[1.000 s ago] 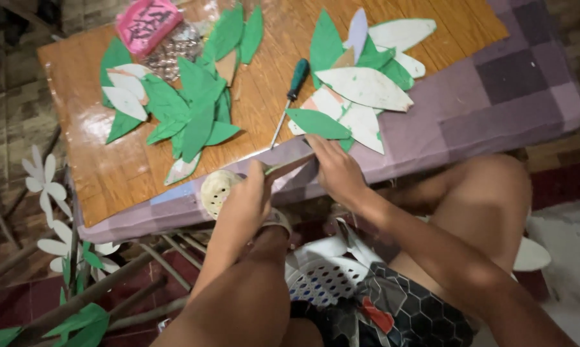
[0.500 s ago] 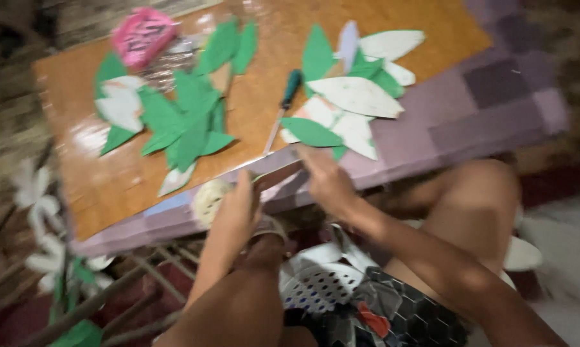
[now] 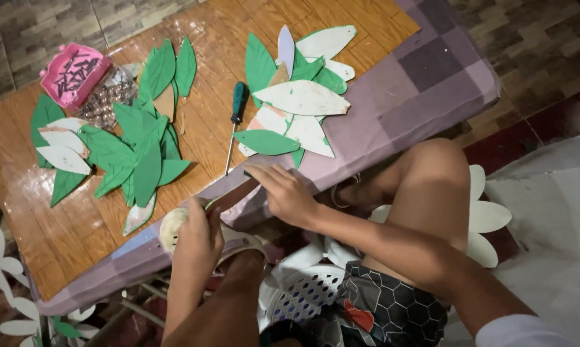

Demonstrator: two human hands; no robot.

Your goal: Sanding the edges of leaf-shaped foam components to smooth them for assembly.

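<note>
At the near edge of the wooden table (image 3: 59,238), my left hand (image 3: 197,241) grips a pale roll of tape (image 3: 170,226). A brown strip (image 3: 229,193) runs from the roll to my right hand (image 3: 283,193), whose fingers press its far end down on the table edge. A green-handled screwdriver (image 3: 235,122) lies just beyond my right hand. Green and white leaf-shaped cutouts lie in two piles, one pile (image 3: 120,151) at the left and one pile (image 3: 299,96) at the right.
A pink tray of dark screws (image 3: 71,72) sits at the far left beside a clear bag (image 3: 113,93). A purple checked cloth (image 3: 425,71) covers the table's right side. White petal cutouts (image 3: 486,215) lie by my knee, with more white flower shapes (image 3: 1,257) at the lower left.
The view has steadied and drawn closer. My hands stay at the table edge, the right hand now flatter on the strip's end.
</note>
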